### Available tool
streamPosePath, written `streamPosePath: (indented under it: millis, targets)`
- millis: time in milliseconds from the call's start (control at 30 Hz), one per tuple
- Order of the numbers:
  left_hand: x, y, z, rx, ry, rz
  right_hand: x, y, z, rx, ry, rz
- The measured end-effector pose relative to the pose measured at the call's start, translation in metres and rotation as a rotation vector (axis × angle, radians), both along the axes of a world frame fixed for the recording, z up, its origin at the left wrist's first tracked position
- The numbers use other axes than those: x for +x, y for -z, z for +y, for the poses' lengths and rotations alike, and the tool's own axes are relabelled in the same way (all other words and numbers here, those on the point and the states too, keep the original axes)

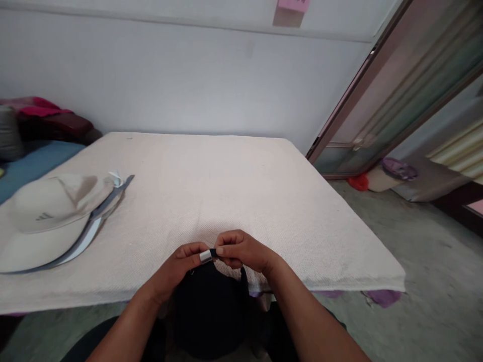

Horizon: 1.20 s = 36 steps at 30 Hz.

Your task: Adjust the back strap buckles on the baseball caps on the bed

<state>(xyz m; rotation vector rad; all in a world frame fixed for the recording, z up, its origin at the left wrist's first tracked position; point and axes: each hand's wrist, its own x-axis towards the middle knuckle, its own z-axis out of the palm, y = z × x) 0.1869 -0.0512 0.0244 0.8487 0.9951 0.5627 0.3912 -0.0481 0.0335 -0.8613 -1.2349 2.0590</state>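
A black cap [209, 306] hangs at the near edge of the table, in front of my lap. Both hands meet at its top edge. My left hand [184, 264] pinches a small silver buckle or strap end [206, 256] of the cap. My right hand [241, 251] is closed on the black strap right beside it. The fingertips of both hands touch each other over the strap.
A table covered with a cream cloth [211, 196] fills the middle. A stack of beige caps [53, 216] lies at its left. Bedding and red cloth [41, 120] sit far left. A glass door [396, 100] and concrete floor [415, 241] are on the right.
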Motion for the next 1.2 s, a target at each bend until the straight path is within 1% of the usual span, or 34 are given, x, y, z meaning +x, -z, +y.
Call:
streamPosePath:
  millis: [167, 367, 633, 833, 967, 1200]
  targets:
    - [-0.0007, 0.0032, 0.0000, -0.001, 0.012, -0.013, 0.0010, -0.0006, -0.0007, -0.017, -0.024, 0.048]
    - [0.0003, 0.0010, -0.0010, 0.011, 0.048, -0.066, 0.0019, 0.0005, 0.0011, -0.031, -0.068, 0.067]
    - [-0.0007, 0.0008, 0.0002, 0.057, 0.088, -0.069, 0.0014, 0.0018, 0.0011, -0.063, -0.026, 0.067]
    - [-0.0009, 0.0028, 0.0015, 0.038, 0.076, -0.089, 0.0016, -0.0001, 0.0012, -0.127, -0.034, 0.140]
    - [-0.0014, 0.0036, 0.0009, 0.037, 0.065, -0.092, 0.0025, -0.0002, 0.0009, -0.144, -0.046, 0.178]
    - [-0.0002, 0.0019, 0.0005, 0.021, 0.046, -0.056, 0.0005, -0.0007, 0.0010, -0.156, -0.025, 0.109]
